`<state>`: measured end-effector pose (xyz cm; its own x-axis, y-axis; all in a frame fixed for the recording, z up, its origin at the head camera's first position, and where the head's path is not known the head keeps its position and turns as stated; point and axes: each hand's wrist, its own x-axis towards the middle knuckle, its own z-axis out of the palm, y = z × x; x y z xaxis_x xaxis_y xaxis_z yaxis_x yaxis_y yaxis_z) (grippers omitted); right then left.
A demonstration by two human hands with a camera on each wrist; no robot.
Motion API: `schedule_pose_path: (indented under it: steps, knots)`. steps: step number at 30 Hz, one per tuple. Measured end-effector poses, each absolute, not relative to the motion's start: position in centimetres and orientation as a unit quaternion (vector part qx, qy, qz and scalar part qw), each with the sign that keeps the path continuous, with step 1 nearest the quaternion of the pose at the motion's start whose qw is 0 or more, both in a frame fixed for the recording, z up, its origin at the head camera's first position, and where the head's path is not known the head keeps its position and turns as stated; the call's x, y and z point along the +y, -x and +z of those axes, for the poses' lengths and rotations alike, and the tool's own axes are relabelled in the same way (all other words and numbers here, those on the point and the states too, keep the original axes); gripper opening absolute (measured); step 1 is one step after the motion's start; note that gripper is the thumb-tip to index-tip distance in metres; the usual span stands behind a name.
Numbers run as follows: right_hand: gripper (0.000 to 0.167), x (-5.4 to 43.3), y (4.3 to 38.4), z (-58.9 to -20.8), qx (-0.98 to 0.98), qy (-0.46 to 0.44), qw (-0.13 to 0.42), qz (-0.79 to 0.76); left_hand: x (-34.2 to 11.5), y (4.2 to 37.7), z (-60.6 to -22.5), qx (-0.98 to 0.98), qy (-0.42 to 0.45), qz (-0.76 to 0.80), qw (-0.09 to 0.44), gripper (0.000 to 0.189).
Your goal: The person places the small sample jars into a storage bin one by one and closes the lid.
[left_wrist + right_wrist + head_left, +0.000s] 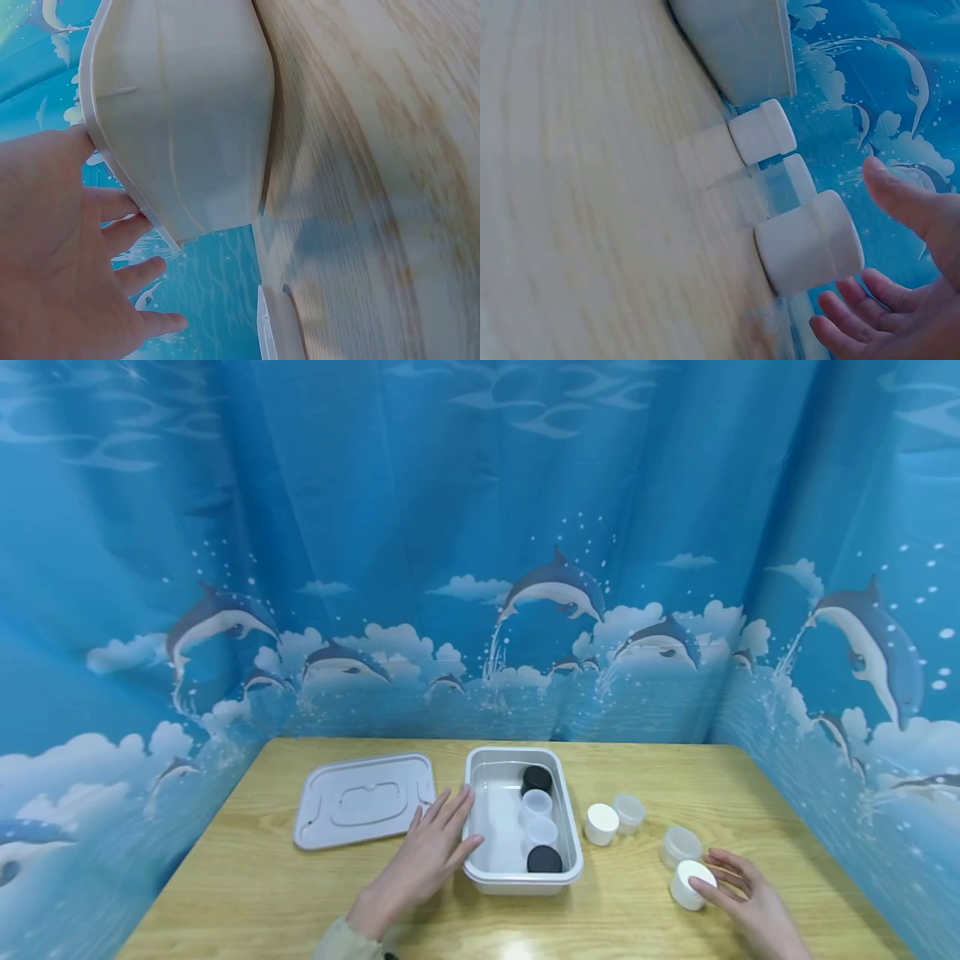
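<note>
My left hand (pixel 431 843) touches the left rim of a white rectangular plastic tub (pixel 521 885) with fingers extended; the left wrist view shows fingertips along the tub's edge (pixel 127 176). Inside the tub, along its right side, stand two black-lidded jars (pixel 544 860) with two translucent jars (pixel 540 832) between them. On the right, my right hand (pixel 750 897) is spread around a white screw-top jar (pixel 692 885), thumb on the near side. In the right wrist view, the thumb stands apart from that white jar (pixel 810 244) and the fingers are close by its lid.
A white lid (pixel 367 802) with a moulded handle lies flat left of the tub. Between tub and right hand stand another white jar (pixel 601 825) and a translucent one (pixel 629 812); a further translucent jar (pixel 681 845) stands just behind the near white jar. Dolphin-print curtains (pixel 480 568) surround the wooden table (pixel 247 877).
</note>
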<state>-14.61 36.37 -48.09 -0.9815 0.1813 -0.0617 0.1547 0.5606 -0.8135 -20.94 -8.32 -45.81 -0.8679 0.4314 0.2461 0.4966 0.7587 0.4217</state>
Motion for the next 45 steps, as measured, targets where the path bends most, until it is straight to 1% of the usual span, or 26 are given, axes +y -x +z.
schedule_pose_path:
  steps: [7,12,18,25,30,36,40,45]
  knots:
    - [0.07,35.3,14.7,-49.0,-0.877,0.106,0.021,0.469,-8.3,21.1,-45.8,-0.936,0.242,-0.248,0.061,0.063]
    - [0.07,35.1,14.8,-48.8,-0.874,0.115,0.02,0.471,-8.2,20.9,-45.7,-0.936,0.241,-0.252,0.056,0.063]
    - [0.074,35.5,14.5,-47.5,-0.875,0.129,0.008,0.467,-8.3,20.8,-45.6,-0.934,0.243,-0.254,0.06,0.062]
    - [0.07,35.7,14.2,-45.6,-0.889,0.112,0.013,0.443,-8.4,20.9,-45.9,-0.935,0.244,-0.25,0.067,0.063]
    - [0.076,35.8,14.6,-44.0,-0.892,0.118,-0.009,0.436,-8.4,21.0,-46.1,-0.934,0.247,-0.25,0.07,0.063]
    - [0.072,34.8,15.3,-42.6,-0.895,0.072,0.036,0.439,-8.4,21.0,-46.1,-0.935,0.243,-0.25,0.066,0.064]
    - [0.07,33.8,15.9,-41.9,-0.894,0.055,0.051,0.442,-8.4,21.0,-46.0,-0.935,0.242,-0.252,0.065,0.065]
    - [0.064,32.0,16.7,-41.5,-0.89,0.017,0.1,0.445,-8.3,21.0,-46.1,-0.935,0.243,-0.251,0.066,0.065]
